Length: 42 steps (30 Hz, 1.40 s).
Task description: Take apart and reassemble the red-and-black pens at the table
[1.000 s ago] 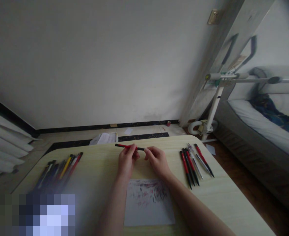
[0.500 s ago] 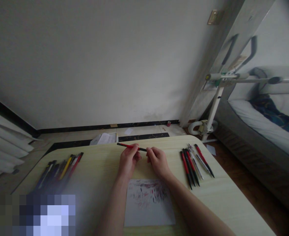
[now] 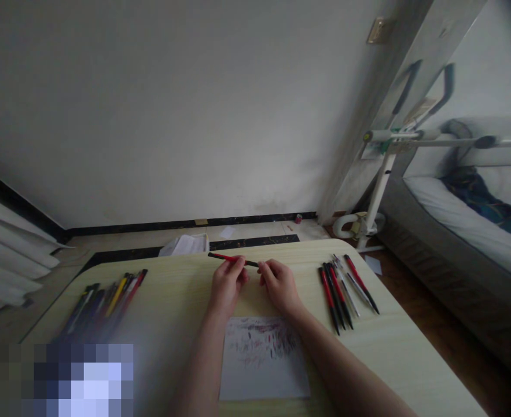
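A red and black pen (image 3: 223, 256) lies crosswise in front of me, above the far part of the table. My left hand (image 3: 229, 279) is closed round its red barrel. The fingertips of my right hand (image 3: 278, 282) pinch its black end. Below both hands, between my forearms, is a white sheet of paper (image 3: 259, 370) covered in its upper half with dark and reddish scribbles. To the right of my right hand lies a group of pens (image 3: 337, 292), several red and black and some clear or silver.
The pale wooden table (image 3: 172, 336) has rounded corners. At its left lies a blurred bunch of pens (image 3: 107, 298), one of them yellow. Beyond the far edge stands a box with papers (image 3: 188, 245). White exercise equipment (image 3: 379, 191) and a sofa (image 3: 446, 231) are on the right.
Almost nothing differs. The pen and my left hand have shifted very slightly, while both hands keep their hold on it.
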Tool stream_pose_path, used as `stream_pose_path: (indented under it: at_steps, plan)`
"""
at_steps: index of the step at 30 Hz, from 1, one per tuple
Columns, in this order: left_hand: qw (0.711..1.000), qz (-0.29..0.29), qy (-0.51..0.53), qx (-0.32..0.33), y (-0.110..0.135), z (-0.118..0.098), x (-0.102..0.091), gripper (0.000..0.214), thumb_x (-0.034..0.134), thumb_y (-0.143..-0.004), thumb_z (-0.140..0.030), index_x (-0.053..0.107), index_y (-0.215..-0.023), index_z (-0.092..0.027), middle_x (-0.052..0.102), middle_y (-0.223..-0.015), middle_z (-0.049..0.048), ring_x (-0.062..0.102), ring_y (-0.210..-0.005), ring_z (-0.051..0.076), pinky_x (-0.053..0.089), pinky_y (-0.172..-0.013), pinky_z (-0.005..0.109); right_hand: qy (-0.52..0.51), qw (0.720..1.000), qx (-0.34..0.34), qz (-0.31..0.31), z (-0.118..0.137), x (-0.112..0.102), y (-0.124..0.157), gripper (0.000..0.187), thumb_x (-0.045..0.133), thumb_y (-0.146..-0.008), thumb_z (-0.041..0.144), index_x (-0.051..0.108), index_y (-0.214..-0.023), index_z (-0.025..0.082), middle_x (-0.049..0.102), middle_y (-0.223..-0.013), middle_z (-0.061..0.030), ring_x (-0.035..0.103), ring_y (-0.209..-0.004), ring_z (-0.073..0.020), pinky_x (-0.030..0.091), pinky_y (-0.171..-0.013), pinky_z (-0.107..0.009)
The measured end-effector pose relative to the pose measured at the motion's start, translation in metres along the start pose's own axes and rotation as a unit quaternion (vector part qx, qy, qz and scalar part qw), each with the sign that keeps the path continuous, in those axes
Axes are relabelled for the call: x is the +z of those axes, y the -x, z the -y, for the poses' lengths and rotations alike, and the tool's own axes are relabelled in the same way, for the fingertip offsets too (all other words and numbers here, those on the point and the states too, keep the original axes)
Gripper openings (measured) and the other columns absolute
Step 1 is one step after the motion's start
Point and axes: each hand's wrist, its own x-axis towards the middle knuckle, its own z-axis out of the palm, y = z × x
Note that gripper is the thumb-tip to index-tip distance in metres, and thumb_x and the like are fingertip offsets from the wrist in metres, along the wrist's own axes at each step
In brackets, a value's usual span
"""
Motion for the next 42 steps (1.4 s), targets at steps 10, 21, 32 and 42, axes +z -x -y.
stream_pose_path:
  at_steps: [10,21,32,42]
  plan:
    - [1.0,-0.006,-0.003,0.004,-0.0002,0.001,0.0006,0.026,0.071,-0.063,-0.029,0.057,-0.077,-0.011,0.049,-0.059,-0.0035,0.046,-0.051,0.005,0.035,-0.049,0.02,0.008,1.0,-0.011,-0.009,0.0014,-0.0002,0.0006,0.03,0.047,-0.083,0.037,0.056,-0.063,0.016,0.055,-0.053,0.0006,0.049,-0.049,-0.011,0.035,-0.049,-0.021]
    - [1.0,-0.004,-0.014,0.009,-0.0005,0.0014,0.0001,0.027,0.069,-0.064,-0.031,0.057,-0.078,-0.012,0.05,-0.058,-0.0044,0.046,-0.049,0.005,0.033,-0.048,0.019,-0.019,1.0,-0.002,-0.01,0.0006,0.0008,-0.0004,0.025,0.049,-0.081,0.037,0.059,-0.074,0.015,0.059,-0.058,-0.0014,0.054,-0.053,-0.0132,0.04,-0.051,-0.023]
    - [1.0,-0.015,-0.021,0.015,-0.0008,0.0022,0.0015,0.026,0.069,-0.064,-0.031,0.056,-0.077,-0.012,0.049,-0.056,-0.0045,0.044,-0.048,0.005,0.032,-0.047,0.018,-0.02,1.0,-0.006,-0.004,-0.0012,0.0014,-0.0012,0.018,0.052,-0.08,0.032,0.059,-0.078,0.016,0.06,-0.06,-0.0012,0.056,-0.056,-0.0135,0.041,-0.053,-0.023]
    - [0.999,0.0,-0.046,0.024,0.0011,0.0061,-0.0011,0.028,0.068,-0.065,-0.034,0.059,-0.08,-0.013,0.052,-0.06,-0.0022,0.047,-0.049,0.007,0.035,-0.048,0.02,-0.009,0.999,0.01,0.032,0.0045,-0.0021,0.0038,0.025,0.051,-0.079,0.038,0.06,-0.082,0.015,0.063,-0.069,-0.0048,0.058,-0.062,-0.0165,0.044,-0.057,-0.025]
